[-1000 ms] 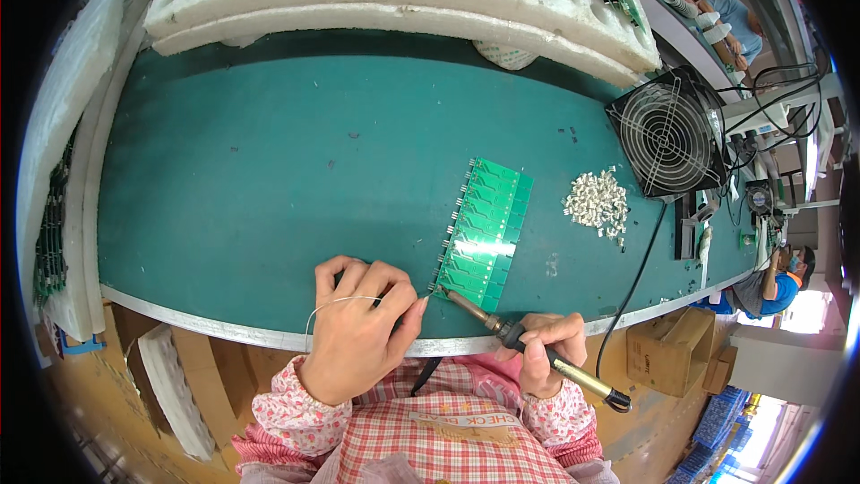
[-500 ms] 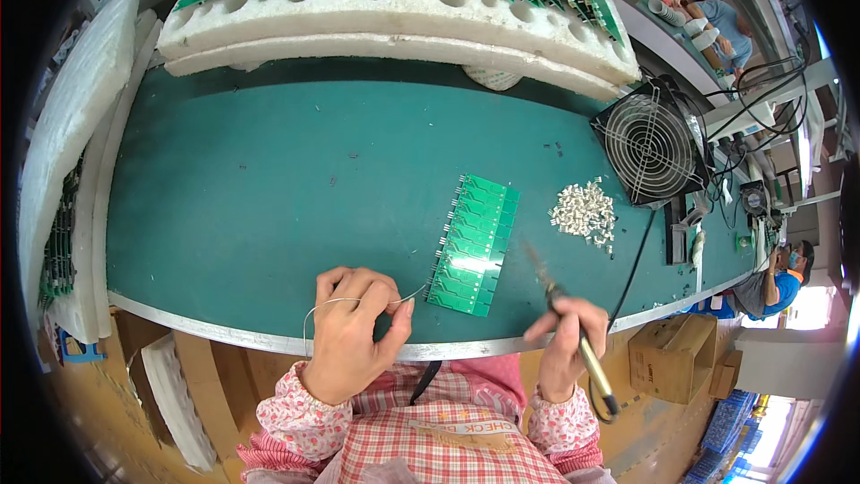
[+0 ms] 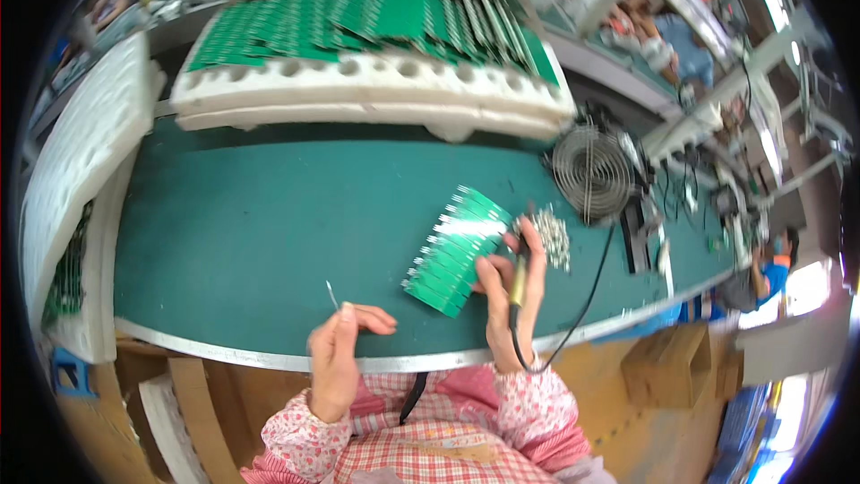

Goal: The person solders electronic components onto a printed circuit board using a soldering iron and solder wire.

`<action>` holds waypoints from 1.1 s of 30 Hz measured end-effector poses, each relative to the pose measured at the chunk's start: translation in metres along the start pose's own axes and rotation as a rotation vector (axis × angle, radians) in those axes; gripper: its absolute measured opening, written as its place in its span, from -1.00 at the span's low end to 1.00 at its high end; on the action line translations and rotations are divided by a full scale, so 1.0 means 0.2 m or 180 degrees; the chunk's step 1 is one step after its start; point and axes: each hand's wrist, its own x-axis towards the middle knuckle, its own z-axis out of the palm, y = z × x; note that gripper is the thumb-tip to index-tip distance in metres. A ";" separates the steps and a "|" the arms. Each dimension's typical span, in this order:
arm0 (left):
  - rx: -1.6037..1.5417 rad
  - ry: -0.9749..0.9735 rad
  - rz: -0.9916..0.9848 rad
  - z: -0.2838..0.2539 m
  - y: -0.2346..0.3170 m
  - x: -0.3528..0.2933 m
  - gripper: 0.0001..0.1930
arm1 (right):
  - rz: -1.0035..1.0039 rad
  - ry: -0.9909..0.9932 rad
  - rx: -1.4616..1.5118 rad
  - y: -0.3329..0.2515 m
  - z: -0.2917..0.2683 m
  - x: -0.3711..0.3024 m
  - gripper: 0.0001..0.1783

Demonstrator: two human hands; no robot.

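My left hand (image 3: 335, 354) is near the table's front edge, with a thin silvery wire (image 3: 331, 294) pinched between thumb and forefinger; its other fingers stretch to the right. In my right hand (image 3: 506, 318) is a soldering iron (image 3: 518, 282) with a yellowish handle, its tip end pointing away from me and blurred. Fingers of that hand are at the right edge of a green circuit board (image 3: 448, 260), seemingly touching it. The board lies tilted on the table, with a row of metal pins along its left edge. Just beyond the right hand is a pile of small whitish metallic parts (image 3: 555, 237).
A white foam block (image 3: 376, 112) loaded with green boards (image 3: 349, 22) spans the table's far side. More foam slabs (image 3: 85, 179) stand at the left. A round-grilled fan (image 3: 591, 170) sits at the right, near the iron's black cord (image 3: 591, 291). Other people are in the background.
My right hand has moved left and away from me to the board, which has turned and shifted slightly left. My left hand has drawn back from the board with the wire. The view has tilted up.
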 end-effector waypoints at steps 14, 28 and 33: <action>-0.1344 -0.0399 -0.0650 0.22 0.02 0.16 -0.85 | -0.0695 0.0742 0.0847 -0.10 -0.07 -0.07 -0.28; -0.0289 -0.0899 -0.0780 0.11 0.04 0.39 -0.78 | -0.0199 0.0593 0.0717 0.04 -0.24 -0.04 -0.54; -0.0411 -0.0780 -0.0853 0.10 0.03 0.42 -0.77 | -0.0105 0.0506 0.0819 0.05 -0.23 -0.03 -0.54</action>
